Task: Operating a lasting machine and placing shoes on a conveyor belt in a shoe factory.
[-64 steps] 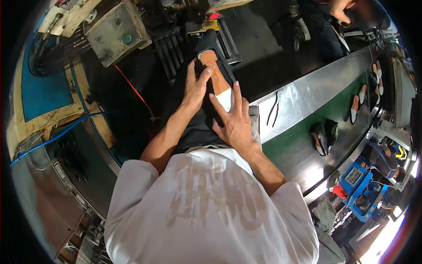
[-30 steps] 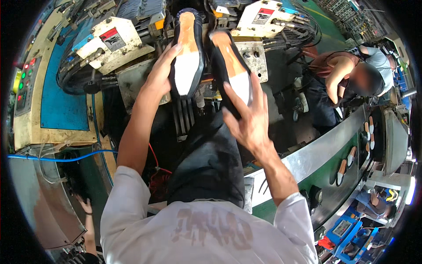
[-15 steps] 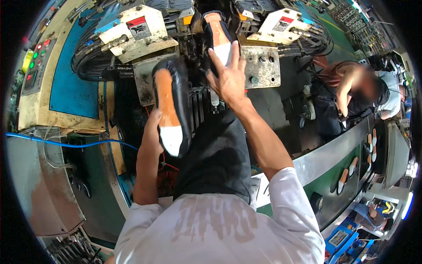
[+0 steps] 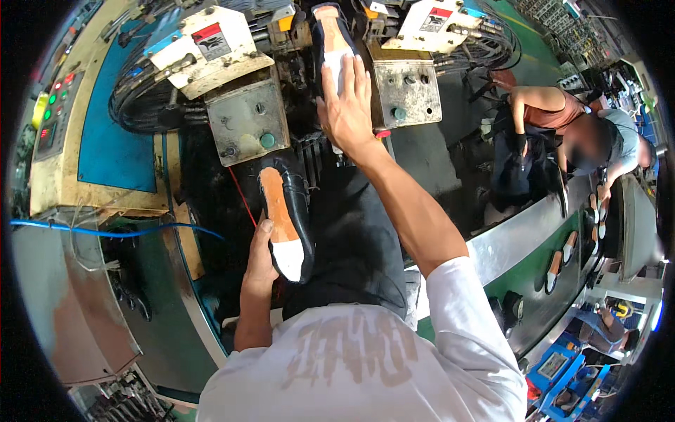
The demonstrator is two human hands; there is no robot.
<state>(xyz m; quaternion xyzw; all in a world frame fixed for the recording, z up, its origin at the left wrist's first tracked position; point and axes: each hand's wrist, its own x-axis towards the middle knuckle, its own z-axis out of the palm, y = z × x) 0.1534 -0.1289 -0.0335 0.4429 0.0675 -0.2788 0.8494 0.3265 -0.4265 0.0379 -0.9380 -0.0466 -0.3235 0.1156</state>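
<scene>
one shoe at the machine, one off it: far shoe (image 4: 328,29) sole up, upper middle of frame, between the two halves of the machine (image 4: 434,29); near shoe (image 4: 279,211) held sole up, left of centre, toe toward the lower edge. part-way, i judge; far shoe placed, near shoe left over. left hand (image 4: 260,257) clamped on near shoe by its toe end, thumb on the side. right hand (image 4: 346,109) laid over far shoe's white toe, fingers stretched out, not curled round it; pressing or only resting, can't tell. left fingers hidden under near shoe. machine's top cut off by upper edge; whether anything grips far shoe is perhaps lost in shadow. black uppers hard to make out against dark trousers (image 4: 344,239).
</scene>
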